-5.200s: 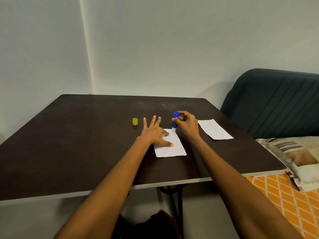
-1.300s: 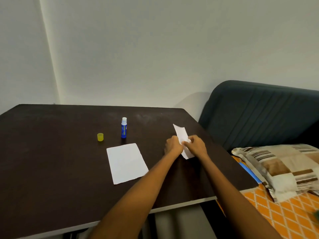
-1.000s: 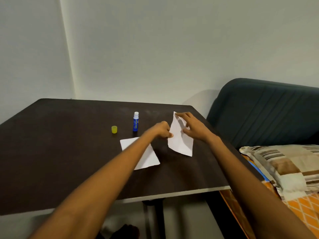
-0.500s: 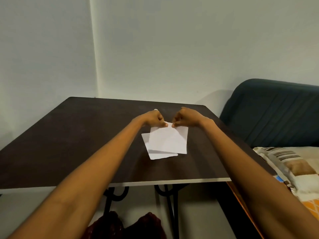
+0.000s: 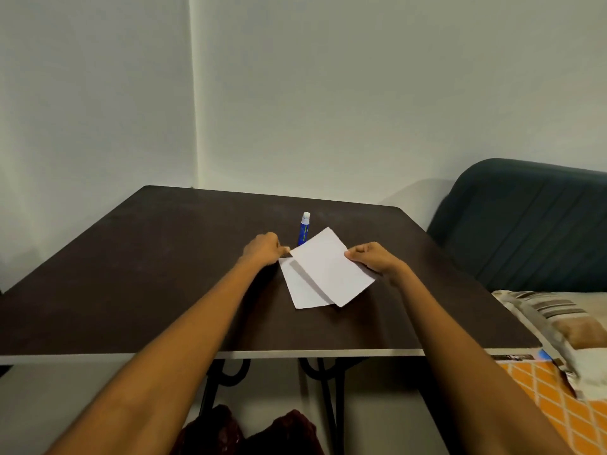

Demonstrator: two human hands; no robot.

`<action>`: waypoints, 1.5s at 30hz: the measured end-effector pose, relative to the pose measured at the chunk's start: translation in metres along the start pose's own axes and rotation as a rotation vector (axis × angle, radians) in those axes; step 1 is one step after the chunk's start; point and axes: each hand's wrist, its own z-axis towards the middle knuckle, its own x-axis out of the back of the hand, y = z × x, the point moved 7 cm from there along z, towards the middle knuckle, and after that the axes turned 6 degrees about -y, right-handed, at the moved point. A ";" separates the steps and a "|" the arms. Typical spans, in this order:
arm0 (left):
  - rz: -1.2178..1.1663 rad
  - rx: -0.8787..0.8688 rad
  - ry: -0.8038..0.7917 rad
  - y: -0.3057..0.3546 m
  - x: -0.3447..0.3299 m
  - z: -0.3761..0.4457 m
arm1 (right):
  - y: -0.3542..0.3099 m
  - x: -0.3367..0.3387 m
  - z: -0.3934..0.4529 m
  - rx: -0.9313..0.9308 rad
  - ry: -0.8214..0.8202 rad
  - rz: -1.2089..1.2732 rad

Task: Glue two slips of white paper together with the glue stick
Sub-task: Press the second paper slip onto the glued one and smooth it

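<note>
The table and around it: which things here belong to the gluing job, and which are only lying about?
Part of the job:
- upper paper slip, held by the right hand
- lower paper slip, flat on the table, the left hand at its corner
- glue stick, standing uncapped

Lying about:
- dark sofa
- striped pillow
- orange patterned cloth
</note>
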 end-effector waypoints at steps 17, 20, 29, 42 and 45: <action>-0.338 0.110 0.027 -0.011 -0.011 0.008 | 0.027 -0.052 0.023 -0.046 0.039 0.601; -0.396 0.134 0.093 -0.015 -0.010 0.008 | 0.028 -0.052 0.024 -0.049 0.053 0.624; 0.103 0.035 0.134 0.009 -0.007 -0.003 | 0.027 -0.055 0.021 -0.050 0.070 0.605; -0.971 0.189 -0.015 -0.008 -0.016 -0.002 | 0.029 -0.054 0.022 -0.021 0.101 0.597; -1.132 0.243 -0.137 -0.013 -0.020 -0.008 | 0.030 -0.052 0.022 0.007 0.126 0.624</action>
